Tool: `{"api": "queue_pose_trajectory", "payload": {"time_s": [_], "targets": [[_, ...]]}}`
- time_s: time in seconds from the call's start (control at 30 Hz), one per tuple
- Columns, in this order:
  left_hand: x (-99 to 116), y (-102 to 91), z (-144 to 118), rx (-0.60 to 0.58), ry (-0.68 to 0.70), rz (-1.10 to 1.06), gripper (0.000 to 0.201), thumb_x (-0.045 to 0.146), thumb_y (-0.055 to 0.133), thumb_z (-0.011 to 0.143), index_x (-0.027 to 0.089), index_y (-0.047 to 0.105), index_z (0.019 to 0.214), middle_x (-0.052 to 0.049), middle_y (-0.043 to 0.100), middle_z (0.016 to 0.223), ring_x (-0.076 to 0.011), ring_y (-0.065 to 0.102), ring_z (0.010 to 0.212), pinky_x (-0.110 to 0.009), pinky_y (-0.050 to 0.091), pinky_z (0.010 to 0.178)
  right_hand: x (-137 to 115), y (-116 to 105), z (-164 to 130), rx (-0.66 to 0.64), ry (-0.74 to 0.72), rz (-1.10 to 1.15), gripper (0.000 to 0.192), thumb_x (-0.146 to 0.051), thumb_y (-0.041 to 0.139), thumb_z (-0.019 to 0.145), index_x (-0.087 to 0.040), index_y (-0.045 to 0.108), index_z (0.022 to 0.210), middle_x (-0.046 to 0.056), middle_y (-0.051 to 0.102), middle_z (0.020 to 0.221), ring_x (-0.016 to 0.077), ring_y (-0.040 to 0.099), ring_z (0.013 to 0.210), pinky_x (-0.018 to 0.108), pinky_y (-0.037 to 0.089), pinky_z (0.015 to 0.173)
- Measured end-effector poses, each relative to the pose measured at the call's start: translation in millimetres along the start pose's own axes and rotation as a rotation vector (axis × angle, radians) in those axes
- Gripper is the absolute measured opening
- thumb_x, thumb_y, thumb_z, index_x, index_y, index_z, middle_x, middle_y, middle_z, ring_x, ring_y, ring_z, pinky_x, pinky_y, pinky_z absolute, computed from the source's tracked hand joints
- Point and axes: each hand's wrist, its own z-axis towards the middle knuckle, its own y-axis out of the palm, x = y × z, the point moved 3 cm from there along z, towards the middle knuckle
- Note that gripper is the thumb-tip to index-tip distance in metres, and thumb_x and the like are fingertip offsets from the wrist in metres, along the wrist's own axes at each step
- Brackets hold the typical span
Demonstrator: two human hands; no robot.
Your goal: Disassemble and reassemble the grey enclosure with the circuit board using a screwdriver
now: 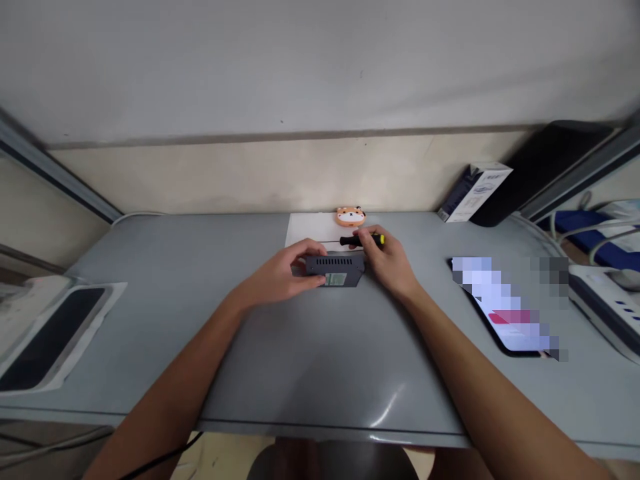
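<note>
My left hand (pixel 285 272) grips the left end of a small dark grey box (pixel 353 269), its thumb low on the near face and its fingers at the back. The box has a row of vent slots along its upper side and a pale label. In my right hand (pixel 384 259) is a screwdriver (pixel 354 241) with a black handle and yellow end; its thin shaft points left, behind the box. That hand is close to the box's right end, and whether it touches it is hard to tell. A white sheet (pixel 307 227) lies behind.
An orange animal-faced item (pixel 351 216) rests at the sheet's back edge. To the right are a phone (pixel 500 313), partly blurred, a power strip (pixel 607 310), a small carton (pixel 477 192) and a black roll (pixel 545 170). A black-faced flat item (pixel 53 337) lies at left.
</note>
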Motion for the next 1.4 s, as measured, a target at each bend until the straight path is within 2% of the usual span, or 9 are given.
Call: {"api": "queue_pose_trajectory", "payload": {"time_s": [0.1, 0.27, 0.43, 0.63, 0.83, 0.93, 1.0, 1.17, 1.4], "targets": [[-4, 15.1, 5, 0.051, 0.012, -0.076, 0.029, 0.032, 0.077, 0.086, 0.023, 0.066, 0.111, -0.006, 0.073, 0.111, -0.0191, 0.074, 0.088, -0.031, 0.061, 0.074, 0, -2, 1, 0.051, 0.02, 0.004, 0.05, -0.071, 0.07, 0.083, -0.021, 0.074, 0.085, 0.0, 0.072, 0.069, 0.0122, 0.053, 0.058, 0.026, 0.041, 0.059], [-9, 27.3, 8, 0.145, -0.021, -0.151, 0.03, 0.043, 0.076, 0.088, 0.023, 0.066, 0.107, -0.004, 0.072, 0.101, -0.0164, 0.07, 0.079, -0.028, 0.057, 0.067, 5, -15, 7, 0.278, 0.105, 0.21, 0.056, -0.076, 0.069, 0.082, -0.02, 0.07, 0.079, 0.0, 0.069, 0.065, 0.0094, 0.042, 0.049, 0.025, 0.033, 0.046], [-9, 31.9, 9, 0.199, -0.033, 0.008, 0.025, 0.045, 0.069, 0.094, 0.023, 0.069, 0.106, -0.002, 0.073, 0.097, -0.0167, 0.067, 0.079, -0.03, 0.055, 0.07, 14, -24, 14, 0.371, 0.176, 0.399, 0.054, -0.076, 0.072, 0.078, -0.022, 0.066, 0.078, -0.004, 0.063, 0.059, 0.0077, 0.04, 0.044, 0.024, 0.029, 0.042], [-15, 32.9, 11, 0.259, -0.026, 0.213, 0.02, 0.039, 0.068, 0.096, 0.022, 0.074, 0.105, -0.006, 0.076, 0.103, -0.0221, 0.07, 0.096, -0.037, 0.057, 0.086, 16, -24, 16, 0.394, 0.19, 0.432, 0.047, -0.068, 0.073, 0.08, -0.022, 0.065, 0.076, -0.003, 0.063, 0.058, 0.0081, 0.04, 0.043, 0.025, 0.028, 0.041], [-14, 27.6, 9, 0.158, 0.025, 0.196, 0.024, 0.04, 0.071, 0.095, 0.024, 0.071, 0.113, -0.007, 0.075, 0.113, -0.0228, 0.07, 0.101, -0.039, 0.058, 0.092, 15, -25, 16, 0.395, 0.196, 0.42, 0.046, -0.066, 0.072, 0.083, -0.022, 0.063, 0.075, -0.004, 0.06, 0.056, 0.0082, 0.039, 0.043, 0.025, 0.028, 0.041], [-8, 21.6, 6, 0.001, 0.096, 0.172, 0.062, 0.046, 0.089, 0.079, 0.027, 0.065, 0.133, -0.01, 0.067, 0.127, -0.0266, 0.067, 0.115, -0.043, 0.056, 0.101, 14, -26, 16, 0.407, 0.199, 0.44, 0.042, -0.062, 0.072, 0.084, -0.022, 0.064, 0.073, -0.003, 0.06, 0.056, 0.0082, 0.04, 0.044, 0.024, 0.028, 0.042], [-5, 18.5, 3, -0.066, 0.109, 0.202, 0.072, 0.043, 0.094, 0.073, 0.031, 0.063, 0.137, -0.009, 0.061, 0.129, -0.0278, 0.064, 0.119, -0.047, 0.054, 0.106, 13, -25, 16, 0.408, 0.204, 0.456, 0.04, -0.059, 0.072, 0.084, -0.021, 0.065, 0.072, -0.003, 0.06, 0.057, 0.008, 0.04, 0.044, 0.023, 0.028, 0.042], [1, 16.6, 1, -0.06, 0.079, 0.254, 0.053, 0.027, 0.087, 0.077, 0.029, 0.067, 0.126, -0.007, 0.061, 0.125, -0.0269, 0.06, 0.122, -0.05, 0.049, 0.112, 10, -24, 15, 0.424, 0.245, 0.513, 0.033, -0.049, 0.069, 0.088, -0.02, 0.065, 0.071, -0.003, 0.059, 0.057, 0.0075, 0.042, 0.045, 0.022, 0.029, 0.041], [2, 9.9, 2, -0.051, -0.073, 0.128, 0.038, 0.049, 0.077, 0.085, 0.027, 0.074, 0.116, -0.007, 0.072, 0.117, -0.0266, 0.065, 0.11, -0.044, 0.053, 0.1, -1, -27, 12, 0.421, 0.282, 0.611, 0.017, -0.028, 0.065, 0.079, -0.021, 0.058, 0.065, -0.003, 0.061, 0.063, 0.007, 0.045, 0.044, 0.022, 0.032, 0.039]]}}
